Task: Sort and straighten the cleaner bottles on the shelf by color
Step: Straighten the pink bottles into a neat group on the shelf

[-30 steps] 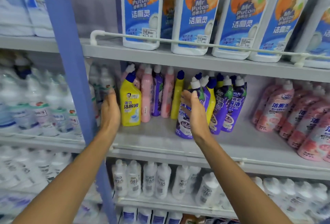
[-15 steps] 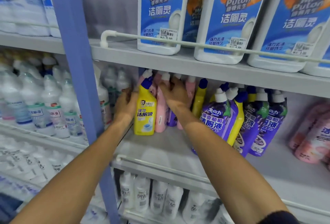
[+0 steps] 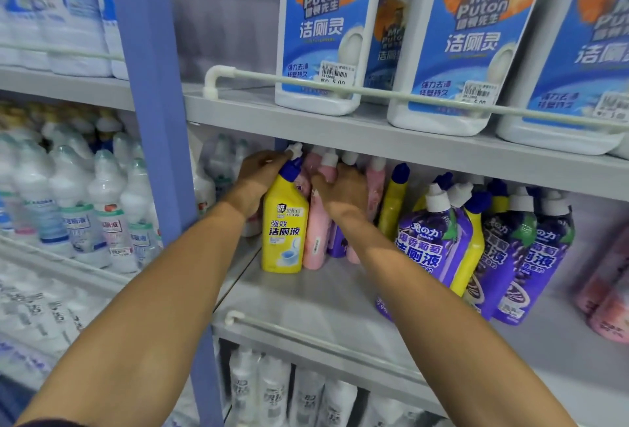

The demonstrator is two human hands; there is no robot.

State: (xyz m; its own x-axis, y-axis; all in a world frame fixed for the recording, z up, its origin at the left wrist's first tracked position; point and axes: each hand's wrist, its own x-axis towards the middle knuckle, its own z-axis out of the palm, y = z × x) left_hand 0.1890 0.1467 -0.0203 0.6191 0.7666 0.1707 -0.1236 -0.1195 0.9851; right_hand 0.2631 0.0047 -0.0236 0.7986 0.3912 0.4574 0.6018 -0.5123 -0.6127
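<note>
Head view: left hand curled round the neck of the yellow bottle, upright on the shelf. Right hand just beside it, gripping a pink bottle. Purple bottles lean right of the hands.

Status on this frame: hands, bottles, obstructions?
Left hand at the yellow bottle neck. Right hand on the pink bottles. Purple bottles leaning, still mixed with yellow.

Two hands – three large blue-labelled jugs on top shelf
</note>
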